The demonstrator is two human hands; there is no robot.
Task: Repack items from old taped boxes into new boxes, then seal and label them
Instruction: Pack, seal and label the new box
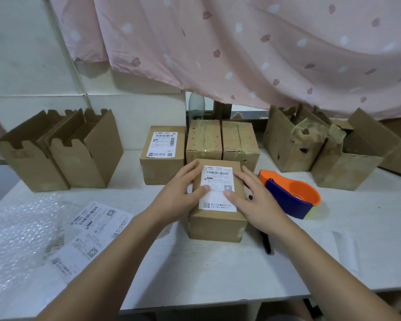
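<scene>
Pressing shipping label (218, 188) flat onto top of closed box (215, 225) at table (195, 274) centre with left hand (178, 193) and right hand (252, 200), fingers straight, thumbs on the paper. Around that box: second labelled box (162, 170) at 11 o'clock, two taped old boxes (204, 140) at 12, torn-open boxes (294, 144) at 2, tape dispenser (292, 193) just beside at 3. Empty open boxes (56, 154) at 10, loose label sheets (88, 237) and bubble wrap (14, 235) at 8.
</scene>
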